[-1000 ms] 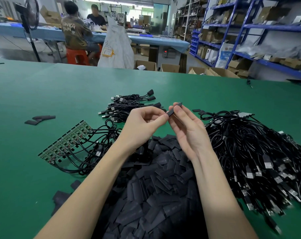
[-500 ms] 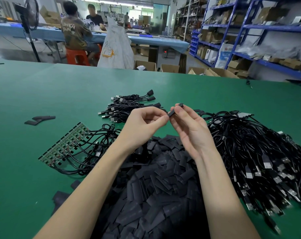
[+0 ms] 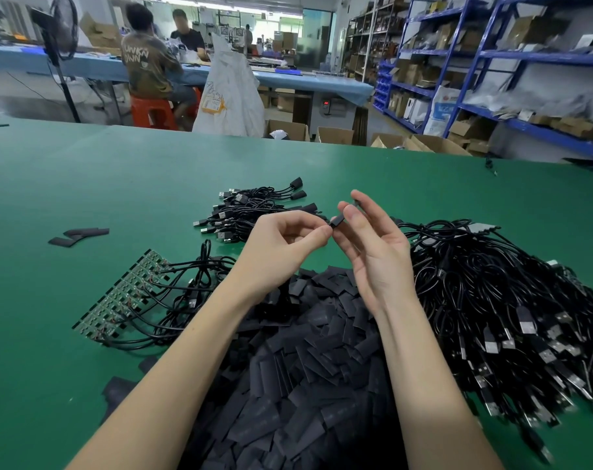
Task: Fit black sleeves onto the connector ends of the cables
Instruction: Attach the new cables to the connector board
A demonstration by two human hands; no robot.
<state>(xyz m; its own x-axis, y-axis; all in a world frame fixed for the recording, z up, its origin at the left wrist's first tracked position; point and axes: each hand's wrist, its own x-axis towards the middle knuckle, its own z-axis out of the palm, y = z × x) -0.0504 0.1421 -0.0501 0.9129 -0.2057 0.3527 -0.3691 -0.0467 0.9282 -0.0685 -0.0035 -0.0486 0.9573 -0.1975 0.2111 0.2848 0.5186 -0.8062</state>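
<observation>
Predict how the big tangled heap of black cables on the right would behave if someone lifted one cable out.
The cable heap looks floppy: thin cords loop and cross, so neighbours would probably snag and drag along. The plugs likely hang down.

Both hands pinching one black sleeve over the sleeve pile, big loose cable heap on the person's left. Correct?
Not quite: the head view shows the big cable heap on the person's right. The rest holds: left hand and right hand pinch one black sleeve above the sleeve pile.
</observation>
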